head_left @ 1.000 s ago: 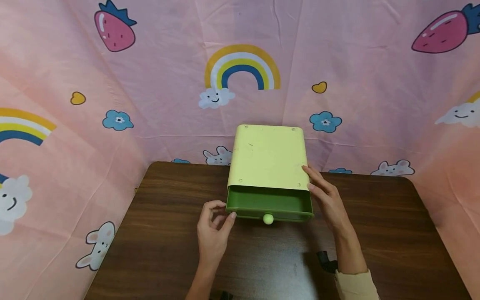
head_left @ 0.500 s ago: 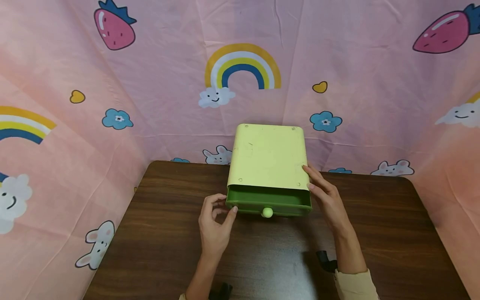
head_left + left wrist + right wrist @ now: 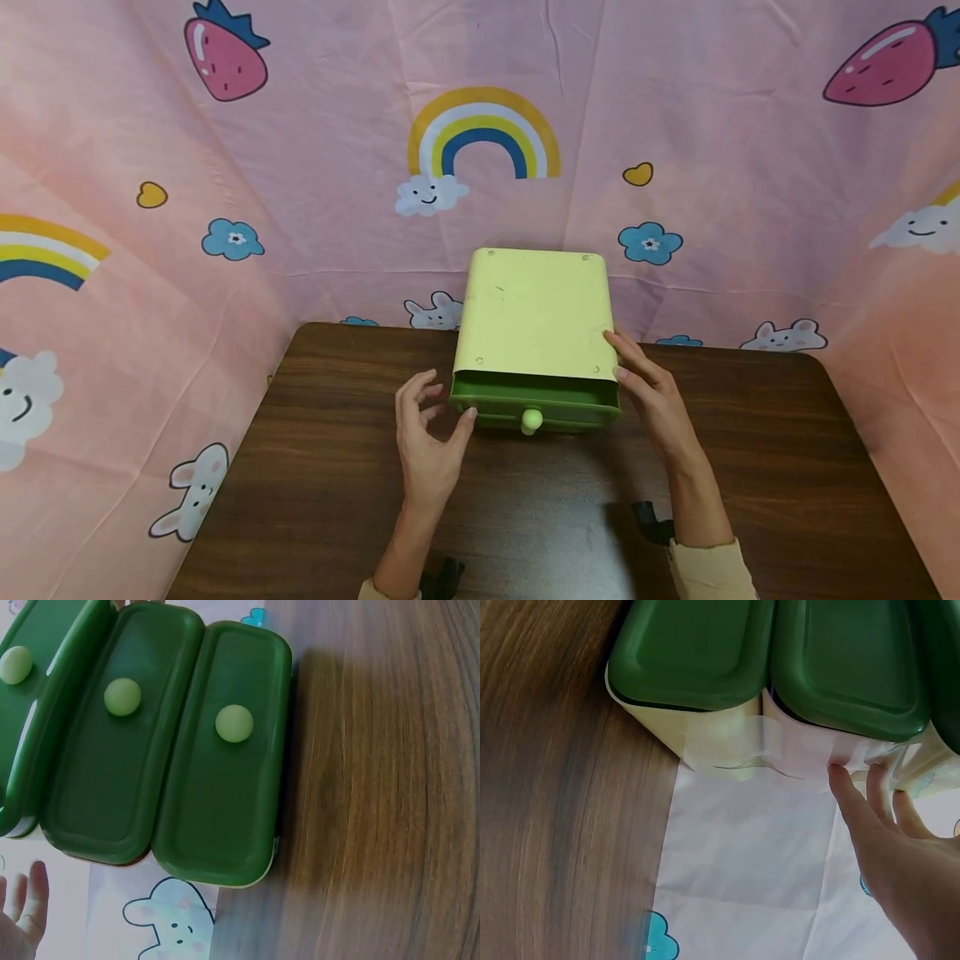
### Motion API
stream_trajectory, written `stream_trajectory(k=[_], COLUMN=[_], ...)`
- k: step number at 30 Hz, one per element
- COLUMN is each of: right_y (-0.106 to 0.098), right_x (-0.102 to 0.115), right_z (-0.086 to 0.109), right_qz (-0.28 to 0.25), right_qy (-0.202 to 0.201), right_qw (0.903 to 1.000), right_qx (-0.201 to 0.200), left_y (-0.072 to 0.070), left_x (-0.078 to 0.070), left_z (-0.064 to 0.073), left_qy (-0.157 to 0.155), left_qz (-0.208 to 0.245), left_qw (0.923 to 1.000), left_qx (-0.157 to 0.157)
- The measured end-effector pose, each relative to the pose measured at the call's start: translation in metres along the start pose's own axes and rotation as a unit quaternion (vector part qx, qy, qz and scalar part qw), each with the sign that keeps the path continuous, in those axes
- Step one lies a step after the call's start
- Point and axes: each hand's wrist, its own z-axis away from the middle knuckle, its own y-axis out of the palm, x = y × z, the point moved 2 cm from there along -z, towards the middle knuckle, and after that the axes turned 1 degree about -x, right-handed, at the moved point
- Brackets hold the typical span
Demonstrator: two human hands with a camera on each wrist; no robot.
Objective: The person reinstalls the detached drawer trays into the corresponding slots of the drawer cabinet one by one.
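A stacked drawer box with a pale yellow top (image 3: pixel 538 312) stands at the back of the table. Its top green drawer (image 3: pixel 540 410) is partly out, with a round light green knob (image 3: pixel 532 421). My left hand (image 3: pixel 427 450) is at the drawer's left corner, thumb tip against the front and other fingers spread off its side. On the right, my right hand (image 3: pixel 660 408) rests extended fingers on the box's side. The left wrist view shows two lower drawer fronts (image 3: pixel 112 772) (image 3: pixel 217 787) flush with the stack. In the right wrist view, my fingertips (image 3: pixel 838 771) touch the pinkish middle casing (image 3: pixel 810 742).
The dark wooden table (image 3: pixel 315 492) extends to both sides and in front. A pink printed cloth (image 3: pixel 337 167) hangs behind and around it. Clear tape (image 3: pixel 735 742) spans the casings' side. Black wrist mounts (image 3: pixel 654 523) sit at both forearms.
The top drawer has slid further into the box, its opening now narrower. My left hand moved slightly away from me with it, and its fingers have spread off the side. The right hand stayed put.
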Motion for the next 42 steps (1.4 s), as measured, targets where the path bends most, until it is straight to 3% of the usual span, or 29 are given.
stream_trajectory(k=[3,16,26,35,42], right_y=[0.001,0.003,0.002,-0.008,-0.008], right_x=[0.0,-0.002,-0.001,0.005,0.004], right_z=[0.0,0.002,-0.002,-0.001,-0.001], right_qz=[-0.001,-0.02,-0.011,0.105,0.126], right_qy=[-0.004,0.003,0.007,-0.036,-0.067], right_qw=[1.0,0.9998,0.9999,0.9937,0.9898], right_qx=[0.001,0.003,0.005,0.01,0.0], left_y=[0.0,0.006,0.007,0.013,0.015], left_x=[0.002,0.008,0.009,0.008,0.011], left_z=[-0.002,-0.011,-0.015,-0.021,-0.026], left_qy=[-0.001,-0.012,-0.007,-0.014,-0.013], left_qz=[0.004,0.005,-0.002,-0.007,-0.002], left_qw=[1.0,0.9995,0.9992,0.9987,0.9984], left_qx=[-0.006,0.03,0.039,0.049,0.055])
